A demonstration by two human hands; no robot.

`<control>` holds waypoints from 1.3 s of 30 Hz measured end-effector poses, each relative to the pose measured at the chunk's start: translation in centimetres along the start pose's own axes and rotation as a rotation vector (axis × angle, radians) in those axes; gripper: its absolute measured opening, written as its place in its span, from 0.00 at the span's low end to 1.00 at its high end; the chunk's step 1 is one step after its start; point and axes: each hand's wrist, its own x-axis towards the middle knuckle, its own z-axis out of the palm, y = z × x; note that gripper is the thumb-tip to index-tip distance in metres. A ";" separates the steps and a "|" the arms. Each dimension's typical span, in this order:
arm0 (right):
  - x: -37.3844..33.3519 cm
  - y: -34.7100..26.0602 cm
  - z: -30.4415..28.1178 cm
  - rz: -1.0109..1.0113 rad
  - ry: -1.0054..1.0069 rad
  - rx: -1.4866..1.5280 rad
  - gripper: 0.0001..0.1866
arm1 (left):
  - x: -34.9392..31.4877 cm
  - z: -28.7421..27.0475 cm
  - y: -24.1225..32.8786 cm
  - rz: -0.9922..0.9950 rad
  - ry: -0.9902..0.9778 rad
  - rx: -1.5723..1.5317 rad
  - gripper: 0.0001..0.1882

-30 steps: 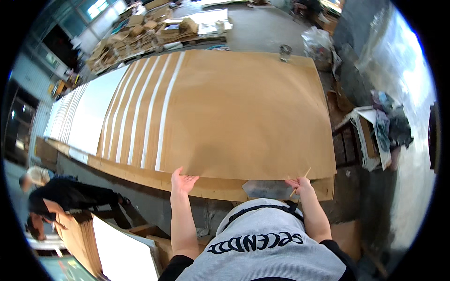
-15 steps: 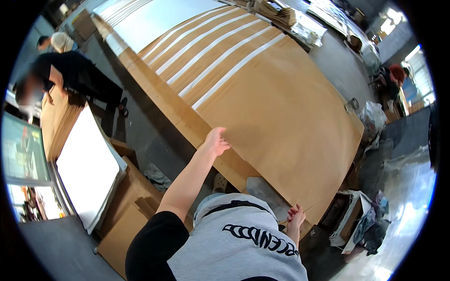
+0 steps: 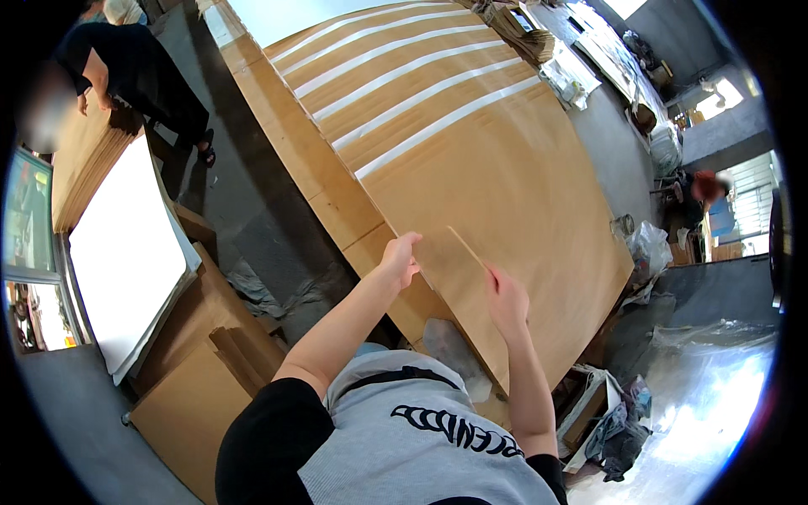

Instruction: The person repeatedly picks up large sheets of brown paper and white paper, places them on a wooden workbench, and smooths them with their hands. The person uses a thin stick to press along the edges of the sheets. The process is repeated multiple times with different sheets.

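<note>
A large brown paper sheet [image 3: 505,185] lies on a long work surface before me. White strips [image 3: 446,126] alternate with brown bands across its far part. Over the sheet's near left edge is my left hand [image 3: 400,259], its fingers curled in; whether they pinch the paper's edge I cannot make out. My right hand [image 3: 507,305] is closed round the lower end of a thin, straight, light-brown stick [image 3: 468,247]. The stick points up and to the left above the sheet, its tip a short way from my left hand.
A wooden ledge [image 3: 324,198] runs along the left side of the sheet. Left of the aisle, a person [image 3: 139,80] in dark clothes leans over stacked brown board [image 3: 84,160] near white sheets [image 3: 135,261]. Clear plastic bags [image 3: 648,252] lie at the right; another person [image 3: 703,189] sits beyond.
My right hand has come up from the near corner, over the sheet, with the stick now plainly in view. The left hand's fingers have curled in, and the view has shifted slightly.
</note>
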 end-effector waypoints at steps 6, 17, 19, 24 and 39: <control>8.6 -9.9 1.4 -0.401 0.107 -0.277 0.10 | -0.7 0.7 -0.3 0.027 -0.001 -0.037 0.30; 12.5 -12.8 4.8 -0.393 0.028 -0.465 0.09 | -2.1 2.1 0.8 0.015 0.102 -0.015 0.34; 12.7 -11.9 5.1 -0.351 0.076 -0.440 0.08 | -2.0 2.0 0.8 0.013 0.068 0.002 0.35; 12.1 -11.1 5.6 -0.394 0.072 -0.365 0.08 | -2.3 1.8 1.3 -0.005 -0.023 0.047 0.37; 10.6 -4.7 4.8 -0.120 0.255 0.048 0.10 | -0.8 1.2 1.7 -0.077 0.140 0.018 0.31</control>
